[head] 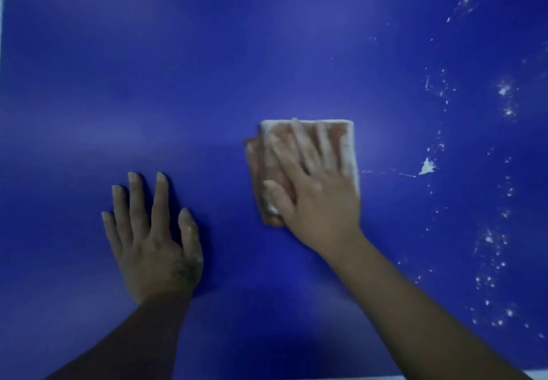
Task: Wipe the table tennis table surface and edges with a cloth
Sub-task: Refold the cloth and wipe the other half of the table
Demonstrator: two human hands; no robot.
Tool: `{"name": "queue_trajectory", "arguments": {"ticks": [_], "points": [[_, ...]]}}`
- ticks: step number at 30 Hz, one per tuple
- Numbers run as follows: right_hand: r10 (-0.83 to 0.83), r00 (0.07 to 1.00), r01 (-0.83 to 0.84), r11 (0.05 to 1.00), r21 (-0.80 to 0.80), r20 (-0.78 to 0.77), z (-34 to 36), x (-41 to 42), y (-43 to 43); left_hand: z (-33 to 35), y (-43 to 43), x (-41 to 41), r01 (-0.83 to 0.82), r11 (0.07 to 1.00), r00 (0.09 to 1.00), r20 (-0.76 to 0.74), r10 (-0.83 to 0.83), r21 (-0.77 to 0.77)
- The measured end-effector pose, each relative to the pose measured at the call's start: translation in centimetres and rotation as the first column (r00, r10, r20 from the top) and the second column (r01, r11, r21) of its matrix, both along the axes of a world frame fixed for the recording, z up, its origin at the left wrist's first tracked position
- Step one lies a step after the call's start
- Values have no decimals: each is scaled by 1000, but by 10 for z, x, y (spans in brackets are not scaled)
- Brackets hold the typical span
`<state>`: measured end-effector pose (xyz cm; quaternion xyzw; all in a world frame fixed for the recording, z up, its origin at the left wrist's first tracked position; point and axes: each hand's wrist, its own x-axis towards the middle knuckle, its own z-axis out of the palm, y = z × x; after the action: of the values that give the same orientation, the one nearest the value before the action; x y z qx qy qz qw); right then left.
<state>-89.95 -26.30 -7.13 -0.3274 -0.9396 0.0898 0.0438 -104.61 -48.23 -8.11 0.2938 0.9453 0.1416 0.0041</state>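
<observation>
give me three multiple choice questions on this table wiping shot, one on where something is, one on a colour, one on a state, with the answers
1. Where do the white specks lie relative to the cloth?
A. to its right
B. to its left
C. there are none

2. What colour is the table surface?
A. green
B. blue
C. black

3. How is the left hand placed?
A. gripping the cloth
B. flat on the table, fingers straight
C. clenched in a fist

Answers:
1 A: the specks dot the surface right of the cloth, which the right hand presses.
2 B: the whole surface shows deep blue.
3 B: its palm and straight fingers rest on bare table, apart from the cloth.
</observation>
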Motion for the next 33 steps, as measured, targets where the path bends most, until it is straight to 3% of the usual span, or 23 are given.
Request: {"name": "queue_trajectory", "arguments": {"ticks": [4,8,11,15,19,22,25,29,33], "points": [[-252,964,247,967,61,89,5,62,46,2,1,1,-13,1000,1000,19,13,7],[-497,859,496,867,41,124,8,53,57,0,-1,0,-6,1000,1000,1,6,10],[-432,895,433,901,15,108,8,8,34,0,-1,1,0,1000,1000,-5,0,10],[-108,994,109,994,-29,33,5,-34,-33,-1,-1,0,0,1000,1000,-15,0,11],[98,995,-99,992,-77,-20,1,-1,-62,-2,-2,0,3,1000,1000,-18,-3,0],[34,999,-34,999,-41,16,3,49,-38,0,-1,1,-10,1000,1000,18,10,-6],[-210,974,211,978,-3,88,10,97,-4,1,-1,1,1,1000,1000,24,-1,-5],[-485,863,483,874,50,142,13,99,10,2,-1,1,-6,1000,999,40,7,-12],[-390,917,387,921,43,84,11,33,-29,3,1,1,1,1000,1000,24,-2,11]]}}
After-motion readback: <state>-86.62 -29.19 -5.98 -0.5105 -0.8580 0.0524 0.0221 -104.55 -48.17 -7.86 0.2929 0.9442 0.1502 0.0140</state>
